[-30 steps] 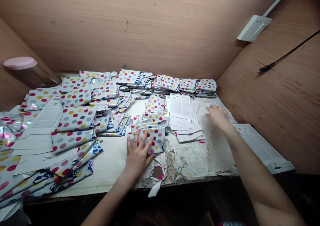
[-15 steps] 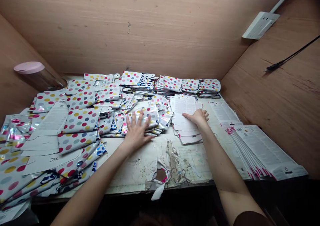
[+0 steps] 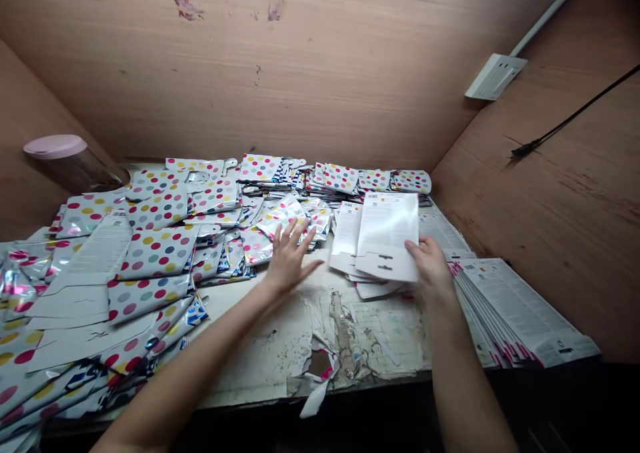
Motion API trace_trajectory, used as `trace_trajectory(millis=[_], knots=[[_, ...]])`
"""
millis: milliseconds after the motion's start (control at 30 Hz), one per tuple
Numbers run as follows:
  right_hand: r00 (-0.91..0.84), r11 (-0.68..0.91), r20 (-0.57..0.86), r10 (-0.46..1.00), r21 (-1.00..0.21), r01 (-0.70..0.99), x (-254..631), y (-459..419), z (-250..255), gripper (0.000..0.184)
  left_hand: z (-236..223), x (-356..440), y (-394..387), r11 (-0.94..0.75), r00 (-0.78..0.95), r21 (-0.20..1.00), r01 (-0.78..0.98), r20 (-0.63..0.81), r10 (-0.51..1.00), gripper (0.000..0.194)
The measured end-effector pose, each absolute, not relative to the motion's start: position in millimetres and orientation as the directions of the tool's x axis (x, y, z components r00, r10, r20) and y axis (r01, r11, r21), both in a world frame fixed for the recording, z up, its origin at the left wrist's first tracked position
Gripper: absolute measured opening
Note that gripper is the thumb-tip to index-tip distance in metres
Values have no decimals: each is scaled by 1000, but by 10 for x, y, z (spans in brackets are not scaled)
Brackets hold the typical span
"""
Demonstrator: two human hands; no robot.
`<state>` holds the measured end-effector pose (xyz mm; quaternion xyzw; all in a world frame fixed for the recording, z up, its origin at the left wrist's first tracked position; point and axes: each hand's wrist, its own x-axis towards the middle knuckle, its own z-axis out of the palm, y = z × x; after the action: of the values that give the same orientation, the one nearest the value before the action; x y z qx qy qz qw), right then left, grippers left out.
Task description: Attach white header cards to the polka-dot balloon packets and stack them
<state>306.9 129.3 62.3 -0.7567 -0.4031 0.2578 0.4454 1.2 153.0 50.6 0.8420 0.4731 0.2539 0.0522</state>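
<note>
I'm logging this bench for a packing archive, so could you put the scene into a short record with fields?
Left hand: left hand open, fingers spread at the polka-dot pouches; contact unclear
Right hand: right hand grips a printed card by its right edge
Under the held item: more printed cards, fanned
Right side: cards with magenta edges, overlapping
Far left: jar with a pink lid, leaning
Wall: white socket plate, black cable
Surface: worn worktable, torn near the front edge
</note>
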Motion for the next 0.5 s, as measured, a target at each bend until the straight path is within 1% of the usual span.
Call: trace_trajectory(millis=[33,67,100,133,167,200,233,267,300,333,367,400,467,500], knots=[[503,-230,-42,864,-920,318,2997,1115,658,47,554,62,1329,-506,345,595,625,372,862,66],[427,-187,-70,901,-953,238,2896,937,681,48,592,115,1123,-396,312,833,387,285,906,62],[315,-160,-105,943,-975,152,2767,766,690,49,621,168,926,-194,320,975,110,150,935,59],[205,-142,-122,971,-986,85,2618,608,684,48,641,216,750,33,345,992,-119,10,939,58],[145,-121,-111,983,-991,58,2456,465,666,47,655,258,604,207,338,942,-265,-110,935,55],[170,-87,-73,983,-993,82,2290,338,638,46,664,291,489,299,250,865,-404,-211,945,53],[274,-45,-2,962,-987,153,2130,227,603,45,669,313,405,323,150,790,-521,-288,946,52],[394,-9,85,915,-973,232,1982,130,564,42,669,323,344,284,32,736,-614,-337,941,52],[476,6,143,868,-961,277,1854,46,525,40,663,323,300,213,-77,702,-680,-357,931,53],[497,2,133,858,-966,257,1745,-28,489,38,651,312,263,141,-155,682,-718,-355,922,54],[456,-25,56,888,-985,170,1656,-91,457,37,628,294,226,86,-205,677,-731,-339,918,54],[365,-77,-57,929,-996,42,1585,-142,430,38,595,271,182,51,-237,685,-727,-320,917,53],[158,-216,-252,955,-952,-217,1482,-209,397,43,499,217,64,53,-249,724,-688,-303,920,47],[103,-261,-306,946,-912,-317,1444,-225,391,44,440,190,-9,76,-245,752,-655,-306,920,45]])
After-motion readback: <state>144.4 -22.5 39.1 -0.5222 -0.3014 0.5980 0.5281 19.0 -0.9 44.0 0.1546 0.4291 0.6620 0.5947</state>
